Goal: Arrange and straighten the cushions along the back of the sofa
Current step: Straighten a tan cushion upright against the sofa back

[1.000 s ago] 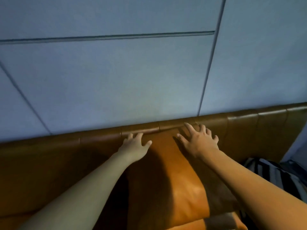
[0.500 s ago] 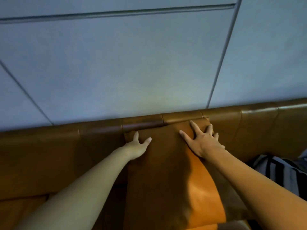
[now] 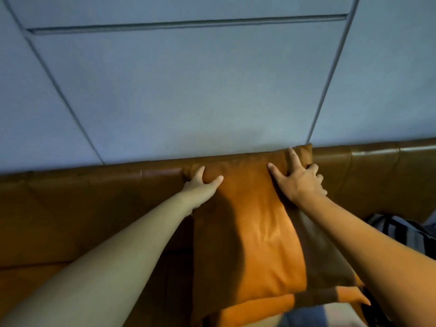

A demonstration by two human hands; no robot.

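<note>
An orange leather cushion [image 3: 254,227] stands upright against the brown sofa back [image 3: 94,192], its top edge level with the top of the backrest. My left hand [image 3: 200,185] grips the cushion's upper left corner, thumb on the front face. My right hand [image 3: 299,180] is clamped on the upper right corner, with the index finger and thumb spread flat on the front and the other fingers curled round the side edge. A second orange cushion [image 3: 259,308] lies flat under the upright one.
A pale blue panelled wall [image 3: 188,90] rises directly behind the sofa back. A striped black-and-grey cushion [image 3: 401,230] lies at the right on the seat. The brown seat [image 3: 35,277] shows at the lower left.
The cushion has been lifted, so its top now reaches the top of the backrest. Both hands moved from resting flat on it to gripping its upper corners.
</note>
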